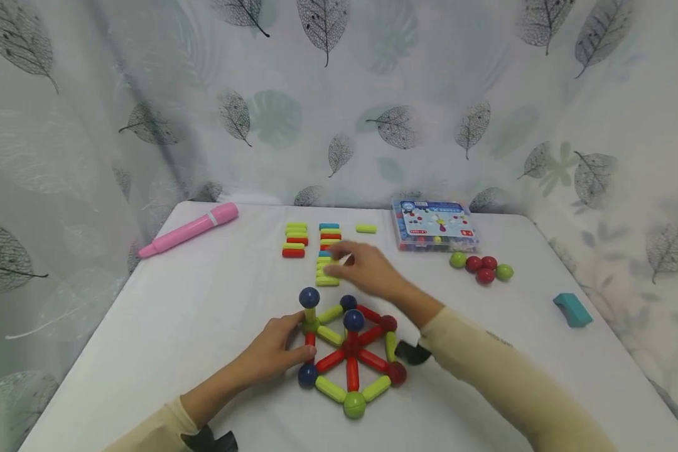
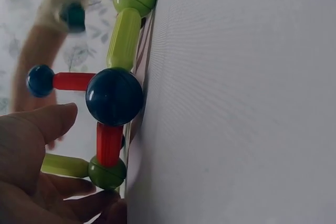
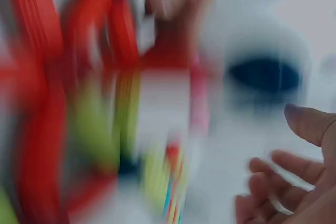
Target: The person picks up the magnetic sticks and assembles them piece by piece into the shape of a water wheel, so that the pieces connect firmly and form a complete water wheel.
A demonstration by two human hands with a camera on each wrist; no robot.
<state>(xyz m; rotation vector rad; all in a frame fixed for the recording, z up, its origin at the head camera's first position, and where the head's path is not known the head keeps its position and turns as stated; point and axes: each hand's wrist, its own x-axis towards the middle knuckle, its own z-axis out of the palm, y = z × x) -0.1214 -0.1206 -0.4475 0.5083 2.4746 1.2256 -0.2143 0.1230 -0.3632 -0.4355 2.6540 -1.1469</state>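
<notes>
A magnetic rod-and-ball structure (image 1: 352, 347) lies on the table, its ring and spokes made of red and yellow-green rods. Two short uprights carry blue balls, one on a red rod (image 2: 73, 81). At its left side is my left hand (image 1: 277, 345); the fingers touch the green ball (image 2: 107, 172), while the thumb extends over the red side rod without closing on it. Beyond the structure, my right hand (image 1: 367, 270) hovers by a column of loose rods (image 1: 328, 282), fingers loosely bent. Nothing shows between those fingers in the blurred right wrist view.
Left of that column lies a shorter stack of rods (image 1: 295, 240), with a single yellow-green rod (image 1: 366, 229) to its right. Farther right are a clear parts box (image 1: 437, 226), several red and green balls (image 1: 485, 276) and a teal block (image 1: 573, 310). A pink marker-shaped object (image 1: 189, 230) lies back left.
</notes>
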